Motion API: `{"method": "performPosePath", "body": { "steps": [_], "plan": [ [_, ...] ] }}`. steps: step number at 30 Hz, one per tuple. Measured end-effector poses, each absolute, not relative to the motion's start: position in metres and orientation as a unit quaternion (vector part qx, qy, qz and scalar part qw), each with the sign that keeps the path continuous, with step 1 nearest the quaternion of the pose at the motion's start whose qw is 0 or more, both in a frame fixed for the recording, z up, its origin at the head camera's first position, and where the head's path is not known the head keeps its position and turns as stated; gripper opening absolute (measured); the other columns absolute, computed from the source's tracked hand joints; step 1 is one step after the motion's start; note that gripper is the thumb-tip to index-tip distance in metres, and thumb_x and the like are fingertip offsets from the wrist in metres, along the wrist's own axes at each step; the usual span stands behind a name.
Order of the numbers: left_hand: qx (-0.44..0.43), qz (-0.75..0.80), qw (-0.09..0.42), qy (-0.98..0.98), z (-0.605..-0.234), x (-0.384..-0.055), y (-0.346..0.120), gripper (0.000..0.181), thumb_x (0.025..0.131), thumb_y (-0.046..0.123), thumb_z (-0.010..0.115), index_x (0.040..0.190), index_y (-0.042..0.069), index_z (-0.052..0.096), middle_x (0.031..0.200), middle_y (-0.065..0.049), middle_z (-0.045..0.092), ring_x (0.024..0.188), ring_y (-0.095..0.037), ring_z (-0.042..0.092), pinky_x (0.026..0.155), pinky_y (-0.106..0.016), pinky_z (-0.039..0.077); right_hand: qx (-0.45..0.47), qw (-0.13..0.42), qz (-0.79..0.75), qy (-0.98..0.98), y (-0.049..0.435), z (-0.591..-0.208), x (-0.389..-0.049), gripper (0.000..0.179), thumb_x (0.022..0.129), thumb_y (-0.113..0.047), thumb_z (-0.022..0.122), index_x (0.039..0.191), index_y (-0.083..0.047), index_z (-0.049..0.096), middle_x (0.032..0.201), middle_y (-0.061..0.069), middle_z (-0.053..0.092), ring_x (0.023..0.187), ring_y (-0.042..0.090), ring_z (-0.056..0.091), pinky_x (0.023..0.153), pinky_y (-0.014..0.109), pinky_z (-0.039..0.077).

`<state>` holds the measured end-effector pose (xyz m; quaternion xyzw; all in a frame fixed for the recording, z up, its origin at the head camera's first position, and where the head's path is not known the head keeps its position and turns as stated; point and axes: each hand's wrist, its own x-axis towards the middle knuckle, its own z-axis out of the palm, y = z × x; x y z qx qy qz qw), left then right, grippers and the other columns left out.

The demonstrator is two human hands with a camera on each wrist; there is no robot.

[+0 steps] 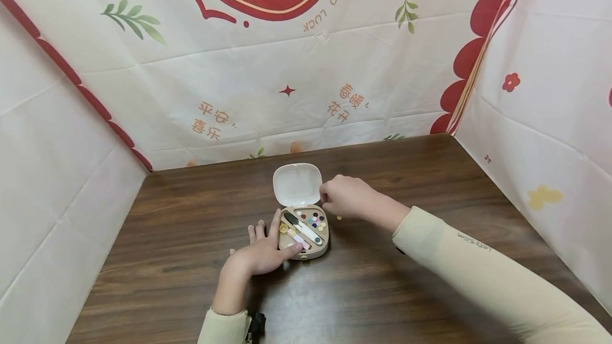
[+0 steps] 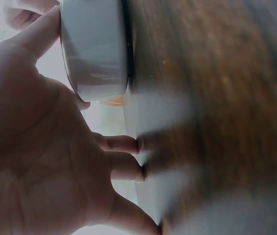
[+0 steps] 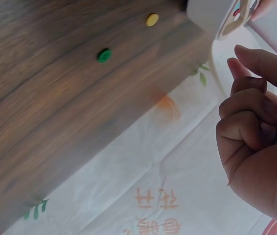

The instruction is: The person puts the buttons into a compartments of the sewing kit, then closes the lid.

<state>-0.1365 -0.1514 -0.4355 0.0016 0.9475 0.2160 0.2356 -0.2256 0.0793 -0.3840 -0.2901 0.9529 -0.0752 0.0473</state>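
A sewing kit box (image 1: 315, 248) stands on the table with its white lid (image 1: 297, 185) raised at the back. In it lie small scissors with a black end and a white cover (image 1: 306, 230), a yellow ring (image 1: 283, 228), a pink-and-yellow strip (image 1: 297, 238) and several coloured buttons (image 1: 315, 222). My left hand (image 1: 260, 256) steadies the box's left side with straight, spread thumb and index finger; its other fingertips touch the table. My right hand (image 1: 349, 195) hovers beside the hinge, fingers curled, thumb and index tips close together; nothing shows between them.
A yellow button (image 3: 152, 19) and a green button (image 3: 104, 55) lie on the wooden table (image 1: 191, 216) right of the box; the green one is hidden in the head view. Printed white cloth (image 1: 287, 68) walls the back and both sides.
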Motion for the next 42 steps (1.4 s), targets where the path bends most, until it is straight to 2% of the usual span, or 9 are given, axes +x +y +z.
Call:
{"method": "performPosePath", "body": {
  "steps": [7, 12, 19, 34, 42],
  "plan": [
    [0.006, 0.216, 0.232, 0.949, -0.436, -0.136, -0.151, 0.104, 0.078, 0.086, 0.043, 0.155, 0.042, -0.011, 0.164, -0.021, 0.005, 0.152, -0.043, -0.001, 0.092, -0.089, 0.005, -0.275, 0.055, -0.082, 0.956, 0.096, -0.391, -0.227, 0.014, 0.082, -0.017, 0.065, 0.071, -0.026, 0.061, 0.063, -0.009, 0.056, 0.058, 0.011, 0.051, 0.048, 0.030, 0.039],
    [0.004, 0.218, 0.231, 0.948, -0.437, -0.135, -0.152, 0.104, 0.078, 0.086, 0.043, 0.155, 0.042, -0.012, 0.164, -0.021, 0.005, 0.152, -0.043, -0.001, 0.091, -0.090, 0.006, -0.261, 0.070, -0.079, 0.960, 0.110, -0.395, -0.231, 0.010, 0.084, -0.023, 0.068, 0.076, -0.023, 0.063, 0.067, -0.007, 0.058, 0.061, 0.012, 0.054, 0.052, 0.031, 0.042],
    [0.001, 0.219, 0.230, 0.948, -0.435, -0.134, -0.152, 0.103, 0.078, 0.088, 0.040, 0.153, 0.045, -0.014, 0.164, -0.021, 0.004, 0.151, -0.044, -0.002, 0.090, -0.090, 0.005, -0.237, 0.091, -0.071, 0.965, 0.129, -0.409, -0.234, 0.013, 0.086, -0.029, 0.072, 0.079, -0.024, 0.062, 0.070, -0.007, 0.059, 0.062, 0.012, 0.054, 0.056, 0.033, 0.043],
    [0.003, 0.218, 0.236, 0.947, -0.437, -0.135, -0.150, 0.104, 0.078, 0.087, 0.043, 0.154, 0.043, -0.014, 0.164, -0.021, 0.002, 0.152, -0.041, -0.004, 0.092, -0.089, 0.002, -0.223, 0.107, -0.074, 0.966, 0.147, -0.423, -0.231, 0.016, 0.088, -0.028, 0.072, 0.079, -0.023, 0.060, 0.069, -0.005, 0.057, 0.060, 0.011, 0.051, 0.055, 0.031, 0.041],
    [0.004, 0.214, 0.230, 0.949, -0.437, -0.136, -0.150, 0.103, 0.078, 0.087, 0.041, 0.153, 0.044, -0.015, 0.164, -0.022, 0.004, 0.151, -0.044, -0.002, 0.090, -0.090, 0.005, -0.220, 0.113, -0.078, 0.966, 0.152, -0.429, -0.234, 0.016, 0.090, -0.027, 0.071, 0.079, -0.023, 0.060, 0.070, -0.005, 0.057, 0.059, 0.012, 0.051, 0.054, 0.031, 0.040]
  ]
}}
